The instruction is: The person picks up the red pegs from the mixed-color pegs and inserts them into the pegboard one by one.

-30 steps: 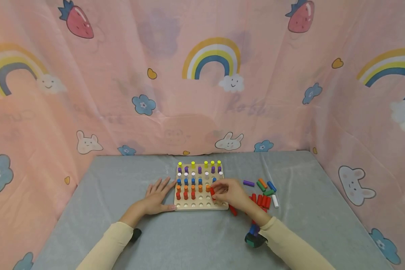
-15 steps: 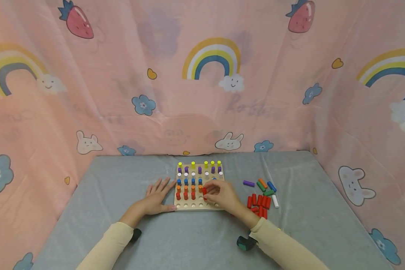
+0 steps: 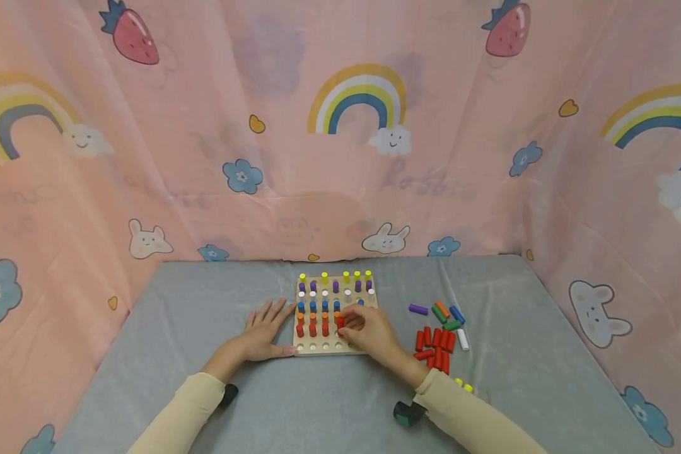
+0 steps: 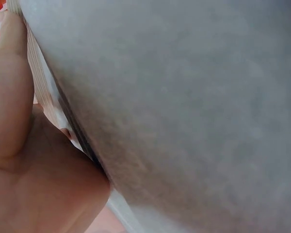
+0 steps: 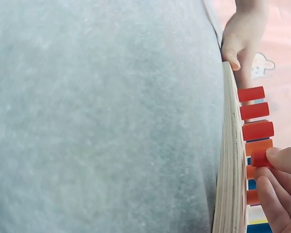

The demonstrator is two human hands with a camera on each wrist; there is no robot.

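Observation:
A wooden pegboard (image 3: 309, 351) lies on the table with rows of coloured pegs standing in it. My right hand (image 3: 370, 328) pinches a red peg (image 5: 260, 158) between thumb and fingers over the red row, just right of several standing red pegs (image 3: 312, 330). In the right wrist view the held peg is upright relative to the board, close to its surface; whether it has entered a hole is hard to tell. My left hand (image 3: 263, 333) lies spread flat at the board's left side, with its thumb (image 5: 231, 53) touching the near left corner.
Loose red pegs (image 3: 437, 343) lie in a cluster right of the board. Behind them are purple, green, orange, blue and white pegs (image 3: 463, 338). Two yellow pegs (image 3: 463, 385) show beside the right sleeve. A patterned pink curtain (image 3: 340, 189) hangs behind the grey table.
My right hand has moved left across the board with the red peg, from the right end of the red row to beside the standing red pegs. My left hand stays still.

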